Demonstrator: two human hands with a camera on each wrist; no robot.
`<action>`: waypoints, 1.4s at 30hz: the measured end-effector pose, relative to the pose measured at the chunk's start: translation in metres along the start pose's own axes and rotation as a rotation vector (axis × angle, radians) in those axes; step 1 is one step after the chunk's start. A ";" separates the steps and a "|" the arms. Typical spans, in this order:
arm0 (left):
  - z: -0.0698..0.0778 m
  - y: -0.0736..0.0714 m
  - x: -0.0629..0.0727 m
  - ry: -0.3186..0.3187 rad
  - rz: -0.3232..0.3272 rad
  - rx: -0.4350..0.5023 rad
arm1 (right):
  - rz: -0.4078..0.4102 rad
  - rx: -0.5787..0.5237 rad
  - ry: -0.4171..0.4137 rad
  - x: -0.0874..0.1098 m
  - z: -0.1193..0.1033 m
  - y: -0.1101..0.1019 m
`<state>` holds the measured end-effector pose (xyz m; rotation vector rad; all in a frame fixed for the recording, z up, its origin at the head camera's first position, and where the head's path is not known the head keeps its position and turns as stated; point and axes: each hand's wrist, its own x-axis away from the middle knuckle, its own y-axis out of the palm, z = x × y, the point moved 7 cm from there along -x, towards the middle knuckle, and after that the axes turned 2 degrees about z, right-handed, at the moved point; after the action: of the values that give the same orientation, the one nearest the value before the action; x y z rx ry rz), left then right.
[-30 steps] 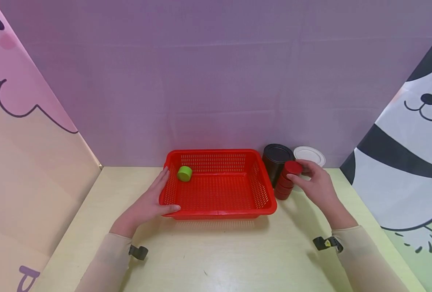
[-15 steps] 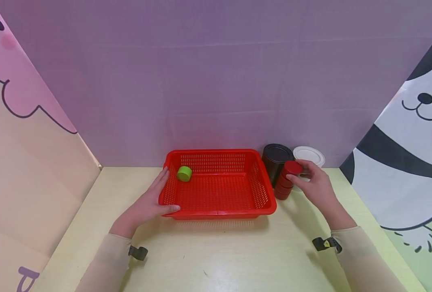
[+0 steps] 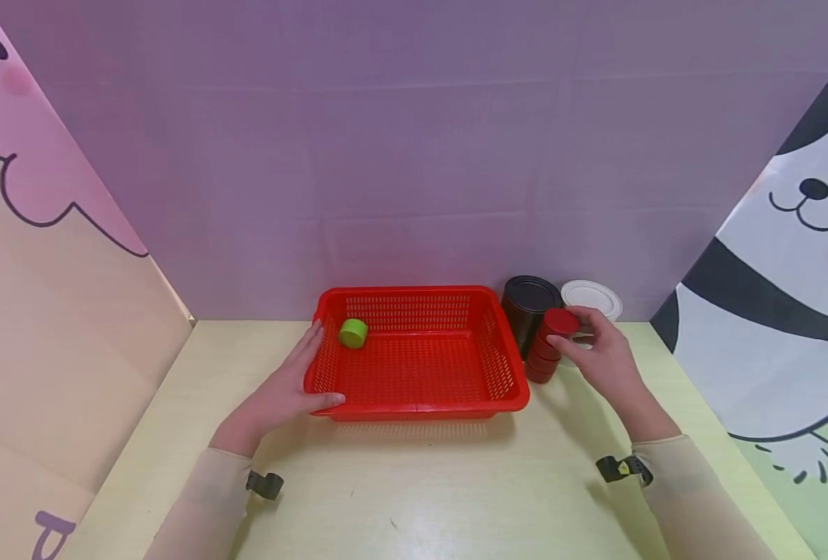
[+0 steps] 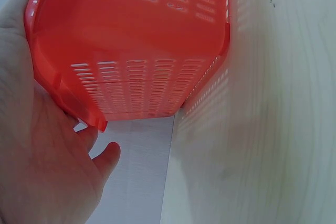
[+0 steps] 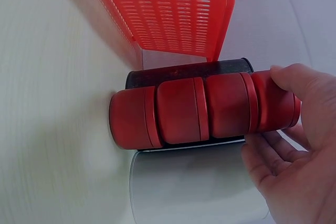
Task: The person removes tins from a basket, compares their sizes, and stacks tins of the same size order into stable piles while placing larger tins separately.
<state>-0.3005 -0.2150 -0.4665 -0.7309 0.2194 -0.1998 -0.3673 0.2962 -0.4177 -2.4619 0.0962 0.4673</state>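
My right hand (image 3: 599,354) pinches the topmost of several short red round tins (image 5: 181,111), stacked upright just right of the basket. In the right wrist view the thumb lies on one side of the top tin, with fingers beneath it. The top tin is in line with those below. My left hand (image 3: 284,393) rests against the left end of a red plastic basket (image 3: 414,407), fingers extended along its side and thumb over the front rim. A small lime-green round tin (image 3: 353,333) lies tilted inside the basket's left part.
Behind the red stack stand a tall black canister (image 3: 531,295) and a white canister (image 3: 592,297), close to the purple back wall (image 3: 414,155). Printed side panels close off the pale wooden table (image 3: 414,490) left and right.
Hands, basket and stack keep nearly the same places. The right hand and its wrist show only a tiny shift to the left.
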 end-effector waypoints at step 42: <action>-0.004 0.001 -0.003 -0.014 -0.001 -0.026 | 0.006 -0.058 -0.215 -0.018 -0.080 0.017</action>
<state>-0.3043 -0.2164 -0.4697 -0.7576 0.2083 -0.1930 -0.3626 0.2340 -0.3620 -2.4509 0.0013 0.7432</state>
